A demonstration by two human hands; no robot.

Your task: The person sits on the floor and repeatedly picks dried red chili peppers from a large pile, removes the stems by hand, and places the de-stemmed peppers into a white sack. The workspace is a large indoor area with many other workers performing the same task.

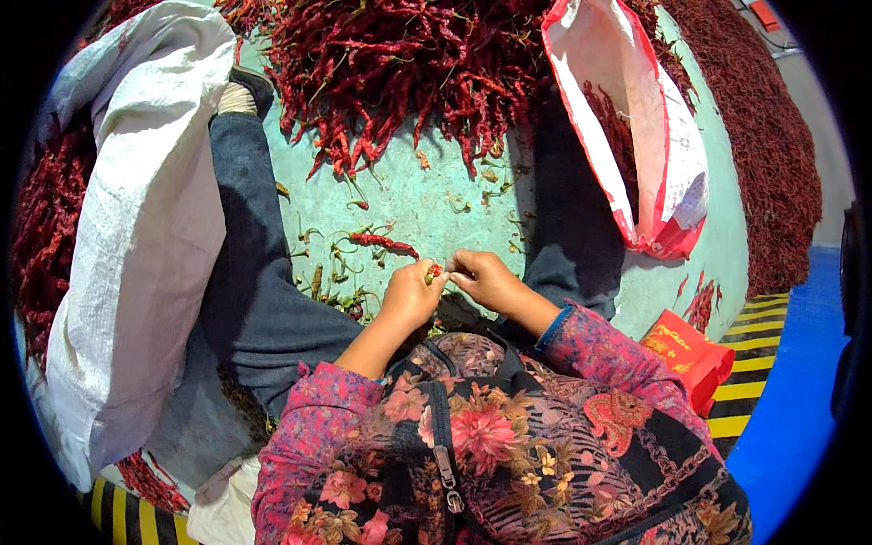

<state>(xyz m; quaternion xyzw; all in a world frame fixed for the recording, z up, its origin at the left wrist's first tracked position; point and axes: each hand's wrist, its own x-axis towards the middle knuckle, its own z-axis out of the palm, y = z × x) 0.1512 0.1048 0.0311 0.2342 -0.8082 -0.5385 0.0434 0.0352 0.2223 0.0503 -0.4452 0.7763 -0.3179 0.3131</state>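
Note:
My left hand (pixel 412 289) is closed around a red dried chili pepper (pixel 385 242), whose wrinkled body points up and left from the fist; a red and green end shows at the thumb. My right hand (pixel 487 276) meets it at the fingertips, thumb and forefinger pinched together; whether they hold a stem I cannot tell. Green chili stems (pixel 340 262) lie scattered on the pale green floor between my legs. Beyond them spreads a large heap of dried red chilies (pixel 409 75). An open white woven sack with red edges (pixel 664 136) at the right holds some chilies.
A white woven sack (pixel 146 225) lies over the left side beside more chilies (pixel 51 238). A long chili heap (pixel 763 157) runs along the right. A red bag (pixel 688 357) sits near my right elbow, by yellow and black floor stripes (pixel 753 340) and a blue floor strip (pixel 797 381).

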